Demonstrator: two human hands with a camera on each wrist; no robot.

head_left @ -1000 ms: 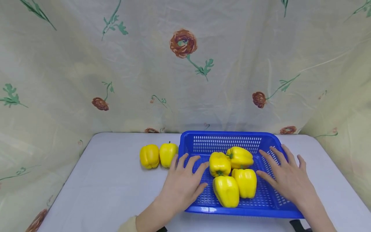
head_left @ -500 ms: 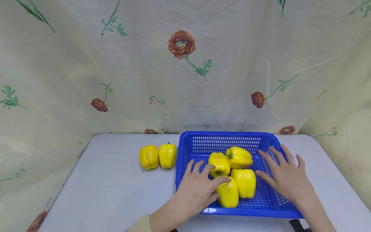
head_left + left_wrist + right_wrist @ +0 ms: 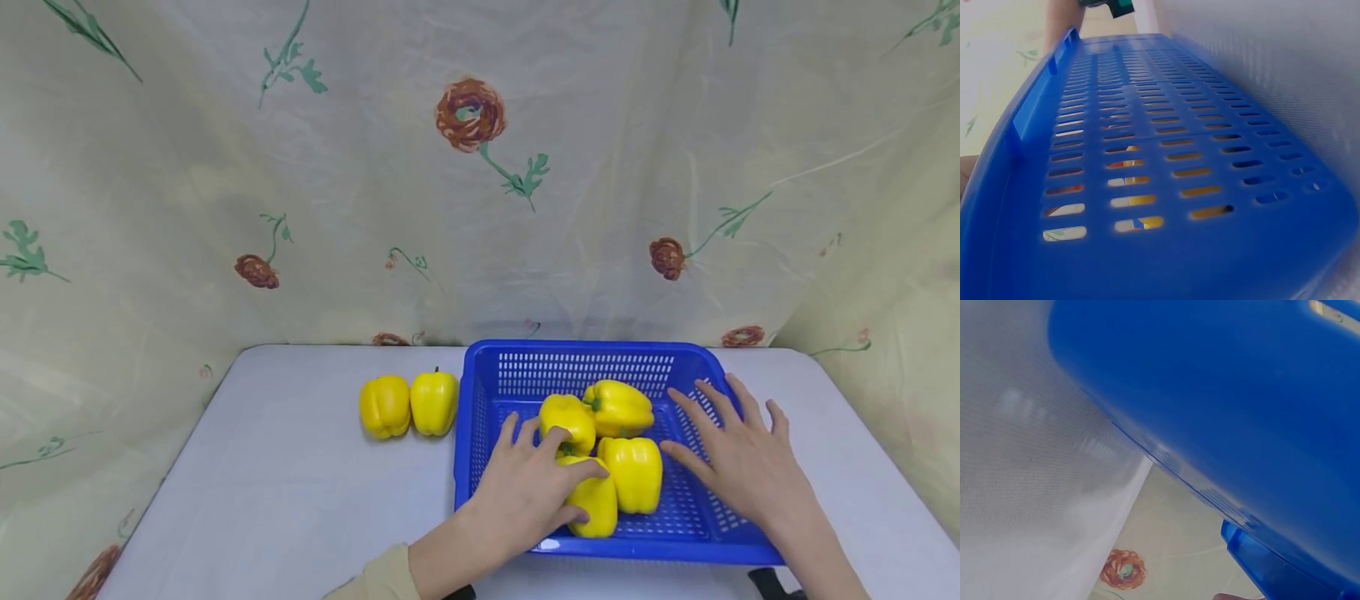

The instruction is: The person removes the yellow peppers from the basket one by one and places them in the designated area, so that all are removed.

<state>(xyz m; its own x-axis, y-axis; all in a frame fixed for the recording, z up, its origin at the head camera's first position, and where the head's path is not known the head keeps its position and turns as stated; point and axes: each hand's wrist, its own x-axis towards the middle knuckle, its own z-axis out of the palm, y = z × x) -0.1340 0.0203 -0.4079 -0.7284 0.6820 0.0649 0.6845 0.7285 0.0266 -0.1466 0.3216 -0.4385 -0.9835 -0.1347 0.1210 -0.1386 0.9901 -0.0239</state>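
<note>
A blue slotted basket [image 3: 585,367] stands on the table and holds several yellow peppers. My left hand [image 3: 536,483] reaches in over the near rim. Its forefinger lies across the top of the front-left pepper [image 3: 600,504] and its thumb curls against the pepper's near side. Its other fingers touch the pepper behind [image 3: 570,417]. My right hand [image 3: 738,454] lies flat with spread fingers on the basket's right side, holding nothing. The left wrist view shows only the basket's slotted wall [image 3: 1166,162], with yellow behind the slots. The right wrist view shows the basket's outer side [image 3: 1229,394].
Two more yellow peppers [image 3: 385,406] [image 3: 433,402] stand side by side on the white table [image 3: 285,500], just left of the basket. A flowered curtain [image 3: 472,208] closes in the back and both sides.
My left hand has moved right from the basket's left rim into the basket and settled on the front-left pepper. The right hand and the basket have stayed put.
</note>
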